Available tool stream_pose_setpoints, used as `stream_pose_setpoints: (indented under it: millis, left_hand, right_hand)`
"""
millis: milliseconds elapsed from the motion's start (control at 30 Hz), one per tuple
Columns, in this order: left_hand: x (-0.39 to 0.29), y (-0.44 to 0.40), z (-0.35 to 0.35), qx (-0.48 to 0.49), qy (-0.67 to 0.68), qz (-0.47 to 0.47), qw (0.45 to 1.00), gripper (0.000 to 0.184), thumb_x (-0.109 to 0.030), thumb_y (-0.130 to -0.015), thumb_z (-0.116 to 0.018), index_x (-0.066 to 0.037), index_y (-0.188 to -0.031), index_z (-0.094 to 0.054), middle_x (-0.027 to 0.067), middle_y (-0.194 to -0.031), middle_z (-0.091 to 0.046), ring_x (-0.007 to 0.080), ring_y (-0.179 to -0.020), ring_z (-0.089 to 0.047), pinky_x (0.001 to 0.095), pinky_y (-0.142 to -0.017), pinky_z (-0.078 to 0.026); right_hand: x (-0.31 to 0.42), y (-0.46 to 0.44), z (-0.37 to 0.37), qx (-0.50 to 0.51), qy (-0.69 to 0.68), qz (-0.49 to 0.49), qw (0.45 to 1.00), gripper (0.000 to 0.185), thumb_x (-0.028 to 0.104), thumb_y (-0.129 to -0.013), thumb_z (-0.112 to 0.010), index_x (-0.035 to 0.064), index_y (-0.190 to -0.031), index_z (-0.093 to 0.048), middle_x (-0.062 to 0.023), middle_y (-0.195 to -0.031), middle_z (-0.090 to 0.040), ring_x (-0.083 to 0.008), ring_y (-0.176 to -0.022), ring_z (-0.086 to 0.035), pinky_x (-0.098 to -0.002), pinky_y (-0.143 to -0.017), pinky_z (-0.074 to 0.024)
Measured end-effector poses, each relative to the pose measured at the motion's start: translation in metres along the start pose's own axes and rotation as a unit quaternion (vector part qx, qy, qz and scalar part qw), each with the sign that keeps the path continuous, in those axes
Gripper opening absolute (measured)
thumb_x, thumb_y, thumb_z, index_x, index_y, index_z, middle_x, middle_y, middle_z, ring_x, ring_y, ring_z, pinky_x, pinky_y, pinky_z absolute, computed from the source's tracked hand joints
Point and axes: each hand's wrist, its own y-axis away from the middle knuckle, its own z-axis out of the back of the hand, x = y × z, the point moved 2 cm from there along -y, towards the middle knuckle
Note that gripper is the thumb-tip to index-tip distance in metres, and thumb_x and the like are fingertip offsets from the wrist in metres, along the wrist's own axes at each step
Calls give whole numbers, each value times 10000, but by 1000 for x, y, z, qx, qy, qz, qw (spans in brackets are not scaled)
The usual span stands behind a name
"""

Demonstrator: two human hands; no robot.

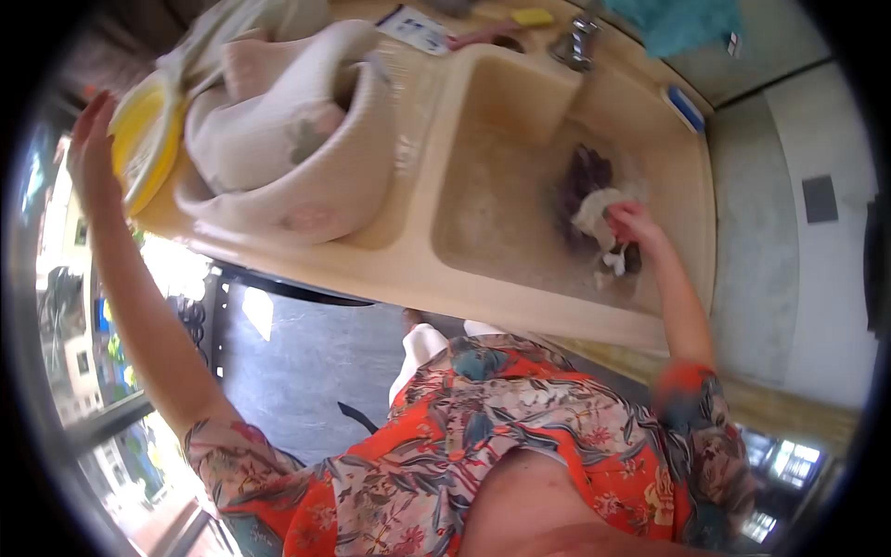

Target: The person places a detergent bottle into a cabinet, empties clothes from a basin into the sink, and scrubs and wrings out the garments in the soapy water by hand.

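Note:
My right hand (633,224) is inside the sink (501,218), its fingers closed on a wet pale cloth (594,210). Just beyond it a dark purple cloth (587,172) lies in the murky water. Small white and dark pieces of fabric hang below my fingers; whether they belong to the same cloth I cannot tell. At the far left, my left hand (92,153) is raised with its fingers stretched out, beside a yellow basin (156,165) standing on its side. Whether that hand touches the basin's rim is unclear.
A bulky cream fabric (288,139) with a floral pattern is heaped on the drainboard. Behind the sink are a faucet (577,45), a brush with a yellow end (531,17) and a white packet (415,30). A blue-and-white brush (685,109) rests on the right rim. A teal cloth (677,23) hangs above.

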Motion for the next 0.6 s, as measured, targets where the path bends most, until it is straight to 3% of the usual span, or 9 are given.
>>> stream_pose_setpoints:
  millis: [33, 100, 167, 200, 267, 300, 400, 467, 600]
  left_hand:
    - [-29, 20, -20, -8, -87, -68, 994, 313, -291, -783, -573, -93, -1024, -605, 62, -1040, -589, 170, -955, -551, 272, -851, -408]
    - [-56, 44, -40, 57, -91, -82, 991, 342, -334, -803, -531, -110, -1056, -586, 75, -1072, -577, 212, -1010, -537, 323, -893, -400]
    - [-106, 87, -69, 149, -127, -176, 965, 310, -320, -818, -516, -110, -1032, -594, 70, -1020, -602, 204, -944, -572, 326, -871, -424]
    - [-133, 119, -96, 198, -90, -196, 956, 259, -239, -817, -537, -85, -1017, -593, 75, -985, -612, 182, -904, -584, 300, -821, -450]
    - [-170, 187, -164, 339, 150, -128, 920, 165, -65, -793, -558, -17, -944, -603, 76, -884, -625, 116, -797, -586, 224, -704, -456]
    - [-175, 199, -176, 381, 211, -84, 896, 136, -71, -790, -560, -22, -906, -612, 41, -802, -616, 90, -729, -563, 210, -675, -451]
    - [-150, 255, -251, 577, 94, -52, 809, 159, -84, -745, -556, 1, -872, -599, 66, -738, -602, 99, -661, -543, 233, -591, -444]
    - [-103, 282, -280, 654, -29, -41, 754, 236, -190, -708, -590, -27, -876, -617, 129, -792, -622, 229, -721, -595, 311, -656, -470]
    - [-44, 348, -357, 762, -214, -93, 604, 274, -203, -705, -593, -56, -935, -615, 78, -820, -617, 177, -738, -577, 310, -692, -453]
  right_hand:
    - [-11, -14, 17, -29, 59, -14, 998, 158, 236, -816, -537, 96, -889, -545, 9, -656, -549, -84, -509, -515, -216, -407, -396]
    - [-44, -54, 46, 1, 133, -19, 991, 203, 232, -792, -549, 69, -912, -550, -30, -708, -582, -137, -588, -558, -268, -485, -446]
    - [-94, -97, 52, -40, 226, 100, 968, 252, 227, -770, -556, 46, -946, -548, -90, -775, -602, -203, -680, -579, -309, -586, -463]
    - [-112, -110, 56, -60, 273, 161, 947, 279, 224, -759, -559, 35, -964, -546, -120, -808, -611, -236, -726, -590, -329, -637, -472]
    - [-104, -100, 14, -7, 452, 131, 883, 305, 233, -738, -559, 29, -965, -564, -189, -897, -595, -313, -844, -565, -352, -751, -441]
    - [-67, -62, -32, -3, 447, 126, 886, 316, 253, -729, -560, 10, -932, -562, -197, -877, -595, -308, -821, -572, -349, -736, -447]
    - [-61, -69, -103, 88, 464, 145, 869, 306, 271, -736, -559, 6, -887, -575, -156, -794, -613, -235, -752, -592, -333, -685, -453]
    - [-19, -41, -132, 132, 341, 131, 922, 301, 264, -752, -566, 5, -905, -576, -105, -778, -610, -168, -730, -578, -304, -661, -448]
    - [-1, -43, -114, 192, 92, 153, 965, 318, 265, -770, -586, -33, -882, -574, -67, -778, -600, -131, -720, -556, -273, -638, -424]
